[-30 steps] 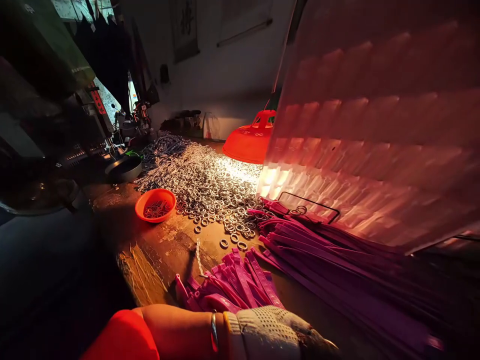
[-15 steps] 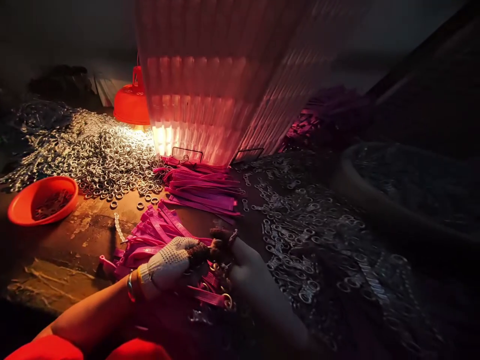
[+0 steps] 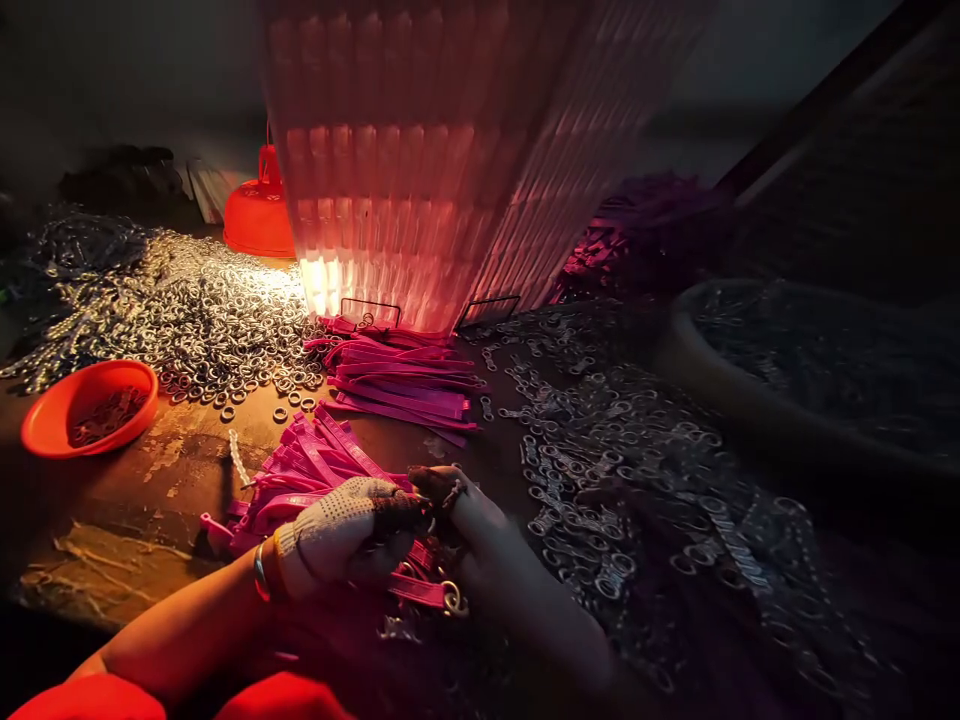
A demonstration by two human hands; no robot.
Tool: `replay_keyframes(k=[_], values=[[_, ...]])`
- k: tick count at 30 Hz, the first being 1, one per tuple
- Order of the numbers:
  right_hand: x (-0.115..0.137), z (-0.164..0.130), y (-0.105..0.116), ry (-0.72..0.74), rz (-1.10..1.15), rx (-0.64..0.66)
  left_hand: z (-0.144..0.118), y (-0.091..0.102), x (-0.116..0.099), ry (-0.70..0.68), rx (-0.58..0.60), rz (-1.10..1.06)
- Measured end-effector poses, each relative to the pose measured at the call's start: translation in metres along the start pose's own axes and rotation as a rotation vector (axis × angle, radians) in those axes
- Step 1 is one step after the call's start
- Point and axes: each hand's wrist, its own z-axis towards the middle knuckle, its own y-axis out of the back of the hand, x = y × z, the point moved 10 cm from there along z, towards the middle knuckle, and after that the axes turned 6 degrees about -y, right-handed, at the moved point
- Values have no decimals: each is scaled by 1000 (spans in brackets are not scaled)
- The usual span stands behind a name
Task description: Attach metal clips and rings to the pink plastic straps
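Knit glove (image 3: 341,525) (dotted), wrist bangle (image 3: 260,572), red sleeves (image 3: 90,698).

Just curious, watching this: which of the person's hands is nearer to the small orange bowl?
Left. The gloved left hand lies to the right of the orange bowl, over the pink straps; the right hand is farther right still.

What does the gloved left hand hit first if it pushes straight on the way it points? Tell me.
The left hand points rightward, fingertips meeting the right hand over the pink straps; likely that hand first, though depth is unclear.
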Motion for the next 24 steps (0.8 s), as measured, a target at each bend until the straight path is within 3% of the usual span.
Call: replay_keyframes(k=[3,6,12,17,19,21,24], values=[[10,0,-2,52,-37,13,1,4,5,15,-7,81],[8,-1,2,-9,-179,-46,0,10,3,-23,-68,153],[-1,-5,2,-185,-507,-70,-5,32,-18,-277,-258,329],[-4,-5,-3,-229,-519,-72,-5,25,-23,-351,-163,549],[-1,-4,-5,-206,-497,-97,-4,25,-27,-364,-175,590],[1,-3,-6,-187,-514,-143,2,26,-22,-311,-169,510],[1,-3,-9,-213,-623,-196,11,28,-3,-156,-166,204]])
